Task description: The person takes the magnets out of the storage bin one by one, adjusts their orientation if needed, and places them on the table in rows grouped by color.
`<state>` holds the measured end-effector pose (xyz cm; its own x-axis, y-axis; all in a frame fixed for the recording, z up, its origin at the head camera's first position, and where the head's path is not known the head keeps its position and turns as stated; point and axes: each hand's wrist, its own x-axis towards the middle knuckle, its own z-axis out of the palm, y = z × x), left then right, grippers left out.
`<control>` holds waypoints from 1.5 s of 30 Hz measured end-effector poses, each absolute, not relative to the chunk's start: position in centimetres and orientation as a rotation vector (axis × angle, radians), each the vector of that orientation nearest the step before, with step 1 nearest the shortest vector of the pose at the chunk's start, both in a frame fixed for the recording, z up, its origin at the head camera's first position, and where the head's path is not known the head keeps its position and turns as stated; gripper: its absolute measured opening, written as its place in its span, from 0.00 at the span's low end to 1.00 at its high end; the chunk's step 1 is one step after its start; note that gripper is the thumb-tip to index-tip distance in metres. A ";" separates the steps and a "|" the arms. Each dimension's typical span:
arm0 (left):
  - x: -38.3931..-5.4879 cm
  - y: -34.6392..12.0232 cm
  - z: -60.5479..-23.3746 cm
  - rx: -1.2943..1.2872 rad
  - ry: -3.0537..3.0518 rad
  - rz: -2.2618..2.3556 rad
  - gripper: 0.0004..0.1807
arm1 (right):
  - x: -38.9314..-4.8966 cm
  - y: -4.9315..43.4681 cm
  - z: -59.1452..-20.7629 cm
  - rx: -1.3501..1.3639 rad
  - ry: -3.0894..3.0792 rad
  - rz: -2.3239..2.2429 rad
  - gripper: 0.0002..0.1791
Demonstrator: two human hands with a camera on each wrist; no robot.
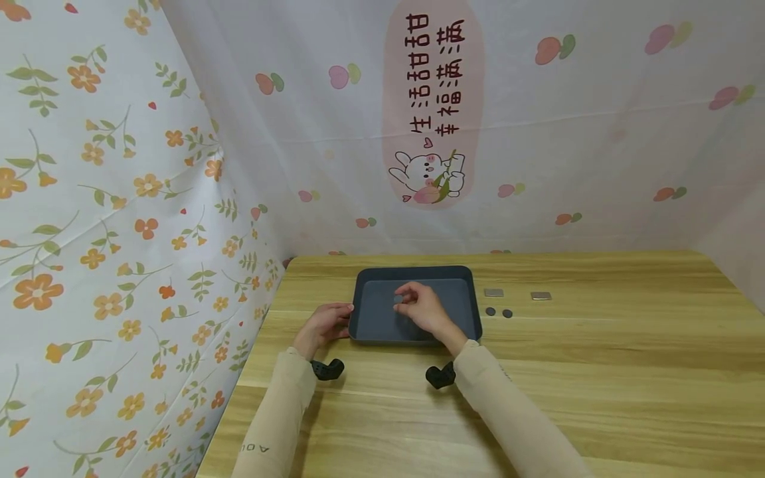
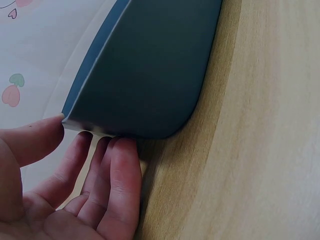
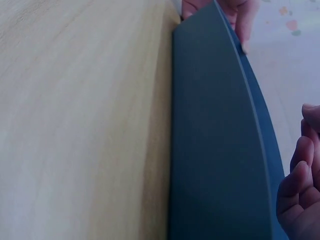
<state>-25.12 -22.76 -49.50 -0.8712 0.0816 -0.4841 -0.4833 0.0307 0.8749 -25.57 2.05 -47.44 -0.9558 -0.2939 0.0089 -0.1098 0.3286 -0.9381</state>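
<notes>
A dark blue-grey rectangular tray [image 1: 382, 325] with raised walls lies on the wooden table. At its left end, my left hand [image 1: 325, 324] holds the wall, with the thumb [image 2: 42, 135] at the rim and the fingertips against the outside. Over the tray's interior, my right hand [image 1: 423, 309] pinches a small dark round disc [image 1: 398, 299] between thumb and fingers. In the right wrist view the curled right fingers [image 3: 297, 192] show beyond the tray's near wall [image 3: 215, 135], and the disc is hidden there.
Right of the tray, two small silvery rectangular plates [image 1: 493, 293] lie apart on the table [image 1: 597, 372]. Two dark discs [image 1: 491, 311] sit just in front of the nearer plate. Patterned cloth [image 1: 335, 166] hangs behind the table and along its left side.
</notes>
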 end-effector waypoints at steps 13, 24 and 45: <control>-25.1 -22.7 -49.5 -0.386 1.900 1.911 0.22 | -25.5 4.3 -46.1 -0.429 2.445 -1.708 0.16; -25.2 -22.7 -49.4 -0.409 1.932 1.882 0.23 | -25.4 6.3 -45.1 -0.440 2.494 -1.693 0.15; -25.2 -22.9 -49.7 -0.392 1.881 1.918 0.21 | -25.6 11.4 -44.8 -0.354 2.601 -1.652 0.17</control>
<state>-25.22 -22.86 -49.73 -0.8705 0.1010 -0.4818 -0.4836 0.0065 0.8752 -25.62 11.38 -44.84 -0.9732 -0.2125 0.0880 -0.1700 0.4069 -0.8975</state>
